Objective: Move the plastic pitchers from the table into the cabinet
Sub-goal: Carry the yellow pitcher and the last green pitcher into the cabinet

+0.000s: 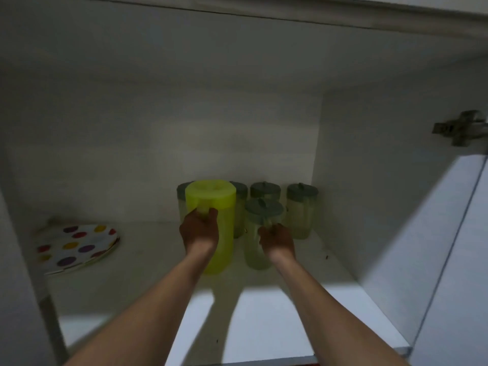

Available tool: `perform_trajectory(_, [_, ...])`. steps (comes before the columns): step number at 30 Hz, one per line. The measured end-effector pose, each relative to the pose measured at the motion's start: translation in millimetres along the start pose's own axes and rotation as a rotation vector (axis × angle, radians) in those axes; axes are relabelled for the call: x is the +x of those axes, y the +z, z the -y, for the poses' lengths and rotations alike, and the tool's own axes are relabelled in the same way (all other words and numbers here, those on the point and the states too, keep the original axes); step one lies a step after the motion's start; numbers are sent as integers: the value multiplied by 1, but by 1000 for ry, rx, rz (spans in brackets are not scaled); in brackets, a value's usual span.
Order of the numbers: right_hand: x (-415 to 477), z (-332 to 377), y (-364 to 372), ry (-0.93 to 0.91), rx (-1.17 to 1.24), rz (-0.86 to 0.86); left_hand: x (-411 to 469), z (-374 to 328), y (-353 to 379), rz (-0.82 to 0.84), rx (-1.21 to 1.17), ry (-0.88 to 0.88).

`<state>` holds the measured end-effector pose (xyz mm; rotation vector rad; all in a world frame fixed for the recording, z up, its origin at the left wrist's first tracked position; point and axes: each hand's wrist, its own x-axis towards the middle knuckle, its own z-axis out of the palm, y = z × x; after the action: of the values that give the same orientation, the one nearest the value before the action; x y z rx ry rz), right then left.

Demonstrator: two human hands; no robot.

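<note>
Both forearms are reaching into the cabinet (343, 154) over the shelf (264, 313). Left hand (199, 231) is wrapping the handle of the yellow pitcher (219, 233), fingers closed round it; pitcher is standing upright on the shelf, mid-depth, lid on, contents not visible through the tinted wall. Right hand (277, 240) is gripping the handle side of the clear pitcher (257, 233) just right of the yellow one, also upright on the shelf, grey lid on, looking empty.

Behind them, a row of clear grey-lidded pitchers is sitting near the back wall: far-right one (302, 210), middle one (265, 191), and two more partly hidden behind the yellow pitcher (240, 204), (182, 196). Contents too dim to tell.

Count: 1 yellow pitcher, 5 clear ones visible.

Left side of the shelf: stack of polka-dot plates (76, 247), well apart from the pitchers; count unclear. Hinge (459, 126) is showing on the right wall.
</note>
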<state>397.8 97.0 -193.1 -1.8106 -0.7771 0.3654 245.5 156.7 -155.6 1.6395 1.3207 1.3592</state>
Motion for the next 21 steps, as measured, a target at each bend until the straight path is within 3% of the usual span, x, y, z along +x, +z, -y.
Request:
perform_trajectory(7, [-5,4,-6,31,-150,46,-2,4,-7,46,111,39])
perform_trajectory(11, [-22,12,-19,-21,-347,-12,-16,-4,-18,-50,188,77])
perform_trajectory(21, [-132,56,-98,-119,-592,-117,-77,-52,-79,-16,411,483])
